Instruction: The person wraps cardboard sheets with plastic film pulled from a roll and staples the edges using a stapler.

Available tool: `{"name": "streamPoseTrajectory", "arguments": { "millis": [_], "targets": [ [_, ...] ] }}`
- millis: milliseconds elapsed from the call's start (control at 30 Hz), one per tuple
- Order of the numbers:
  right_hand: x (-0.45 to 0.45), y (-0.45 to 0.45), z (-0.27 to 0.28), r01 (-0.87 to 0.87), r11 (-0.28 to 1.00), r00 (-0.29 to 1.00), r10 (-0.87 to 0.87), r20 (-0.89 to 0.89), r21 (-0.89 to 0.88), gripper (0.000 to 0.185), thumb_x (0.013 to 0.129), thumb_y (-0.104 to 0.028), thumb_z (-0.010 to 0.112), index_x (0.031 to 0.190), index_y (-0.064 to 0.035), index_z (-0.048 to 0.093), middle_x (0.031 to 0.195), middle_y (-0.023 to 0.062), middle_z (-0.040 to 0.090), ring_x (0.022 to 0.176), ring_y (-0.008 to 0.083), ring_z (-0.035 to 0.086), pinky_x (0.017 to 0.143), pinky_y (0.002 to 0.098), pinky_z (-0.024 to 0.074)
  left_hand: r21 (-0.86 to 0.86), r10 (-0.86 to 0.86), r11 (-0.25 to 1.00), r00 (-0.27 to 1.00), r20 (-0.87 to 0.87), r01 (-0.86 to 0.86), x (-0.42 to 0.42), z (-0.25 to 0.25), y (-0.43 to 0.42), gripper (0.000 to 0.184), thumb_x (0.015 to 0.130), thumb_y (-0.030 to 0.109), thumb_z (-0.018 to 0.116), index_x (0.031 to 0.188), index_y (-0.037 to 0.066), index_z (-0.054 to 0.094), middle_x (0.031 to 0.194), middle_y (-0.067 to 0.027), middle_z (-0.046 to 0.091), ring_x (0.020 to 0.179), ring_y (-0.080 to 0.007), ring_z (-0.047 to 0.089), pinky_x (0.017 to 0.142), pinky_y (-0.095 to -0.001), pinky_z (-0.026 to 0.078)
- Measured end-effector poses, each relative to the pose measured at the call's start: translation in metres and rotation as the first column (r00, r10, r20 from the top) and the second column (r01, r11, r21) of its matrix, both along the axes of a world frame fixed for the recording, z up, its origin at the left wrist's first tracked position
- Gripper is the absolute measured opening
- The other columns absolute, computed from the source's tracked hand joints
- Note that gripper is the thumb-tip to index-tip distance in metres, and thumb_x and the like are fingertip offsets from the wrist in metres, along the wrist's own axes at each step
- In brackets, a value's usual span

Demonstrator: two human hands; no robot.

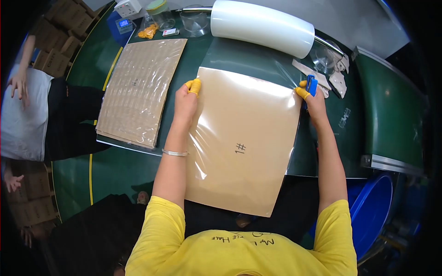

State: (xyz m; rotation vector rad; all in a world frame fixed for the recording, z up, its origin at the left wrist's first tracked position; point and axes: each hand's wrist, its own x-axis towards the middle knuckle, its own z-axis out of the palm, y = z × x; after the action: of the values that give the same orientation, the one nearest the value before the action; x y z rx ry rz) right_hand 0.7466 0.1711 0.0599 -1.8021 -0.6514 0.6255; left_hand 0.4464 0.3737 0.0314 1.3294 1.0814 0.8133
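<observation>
A large brown sheet (239,138) marked "1#", with clear film over it, reaches past the table's front edge toward my body. At its far left corner my left hand (187,99) pinches the edge, with yellow covers on the fingertips. My right hand (313,99), also with yellow finger covers, grips a blue cutter (311,85) beside the far right corner, its fingers against the film and sheet. Behind the sheet, a roll of clear film (262,27) lies on a metal rod. Left of the sheet rests a stack of film-wrapped brown sheets (138,92).
Glass jars (194,24), orange finger covers (148,31) and a blue device (123,26) stand at the back. Pale scraps (338,83) lie at the back right. A blue bin (373,211) is at the lower right. People (27,110) stand at the left.
</observation>
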Motion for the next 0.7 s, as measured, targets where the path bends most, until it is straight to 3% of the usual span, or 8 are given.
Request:
{"name": "streamPoseTrajectory", "arguments": {
  "millis": [33, 100, 200, 300, 433, 700],
  "targets": [
    [0.002, -0.001, -0.001, 0.002, 1.0, 1.0, -0.002, 0.0, 0.001, 0.031, 0.083, -0.015, 0.067, 0.11, -0.0033, 0.057, 0.098, 0.0071, 0.065, 0.09, 0.0155, 0.062, 0.082, 0.0273, 0.0458, -0.013, -0.008, 1.0, 1.0, -0.011, 0.008, 0.0, -0.002, 0.002, 0.022, 0.095, 0.02, 0.055, 0.1, 0.001, 0.063, 0.081, 0.0022, 0.057, 0.07, -0.0054, 0.047, 0.061, -0.0218, 0.037],
    [0.008, -0.002, -0.004, 0.006, 0.993, 0.973, 0.022, -0.229, 0.118, 0.034, 0.084, -0.018, 0.066, 0.114, -0.0038, 0.059, 0.102, 0.0066, 0.065, 0.093, 0.0149, 0.062, 0.085, 0.027, 0.0459, -0.027, -0.02, 0.999, 1.0, -0.022, 0.019, -0.001, 0.002, 0.003, 0.022, 0.095, 0.02, 0.054, 0.102, 0.001, 0.063, 0.083, 0.0015, 0.059, 0.072, -0.0057, 0.048, 0.062, -0.0219, 0.039],
    [0.013, -0.002, -0.007, 0.007, 0.993, 0.963, 0.024, -0.268, 0.115, 0.034, 0.086, -0.019, 0.063, 0.116, -0.0044, 0.058, 0.103, 0.0077, 0.065, 0.094, 0.0163, 0.063, 0.085, 0.0283, 0.048, -0.16, -0.047, 0.986, 0.998, 0.046, 0.054, -0.008, 0.011, 0.003, 0.023, 0.097, 0.021, 0.051, 0.107, 0.003, 0.061, 0.089, 0.0008, 0.061, 0.075, -0.0062, 0.051, 0.064, -0.0228, 0.042],
    [0.012, 0.001, -0.006, 0.013, 0.993, 0.948, 0.025, -0.317, 0.117, 0.034, 0.087, -0.019, 0.062, 0.117, -0.0049, 0.057, 0.105, 0.0087, 0.065, 0.095, 0.0171, 0.064, 0.085, 0.0289, 0.0488, -0.322, -0.163, 0.912, 0.945, 0.284, 0.254, -0.025, 0.013, 0.006, 0.028, 0.099, 0.025, 0.046, 0.114, 0.005, 0.059, 0.095, -0.0023, 0.063, 0.084, -0.0089, 0.058, 0.071, -0.0252, 0.048],
    [0.019, 0.005, -0.011, 0.02, 0.99, 0.927, 0.033, -0.374, 0.137, 0.033, 0.087, -0.018, 0.061, 0.117, -0.0056, 0.057, 0.106, 0.0096, 0.066, 0.095, 0.0183, 0.065, 0.082, 0.0293, 0.0508, -0.386, -0.259, 0.872, 0.952, 0.16, 0.302, -0.049, 0.017, -0.009, 0.032, 0.098, 0.028, 0.049, 0.118, 0.004, 0.057, 0.097, -0.0036, 0.063, 0.086, -0.0107, 0.06, 0.074, -0.0256, 0.049],
    [0.015, 0.001, -0.012, 0.014, 0.988, 0.897, 0.055, -0.438, 0.152, 0.033, 0.087, -0.017, 0.061, 0.118, -0.0058, 0.058, 0.106, 0.0091, 0.066, 0.093, 0.0176, 0.066, 0.079, 0.029, 0.0529, -0.338, -0.242, 0.908, 0.969, 0.057, 0.247, -0.13, 0.015, -0.069, 0.034, 0.097, 0.024, 0.05, 0.124, 0.004, 0.054, 0.1, -0.003, 0.063, 0.085, -0.0104, 0.06, 0.072, -0.0239, 0.049]
  ]
}}
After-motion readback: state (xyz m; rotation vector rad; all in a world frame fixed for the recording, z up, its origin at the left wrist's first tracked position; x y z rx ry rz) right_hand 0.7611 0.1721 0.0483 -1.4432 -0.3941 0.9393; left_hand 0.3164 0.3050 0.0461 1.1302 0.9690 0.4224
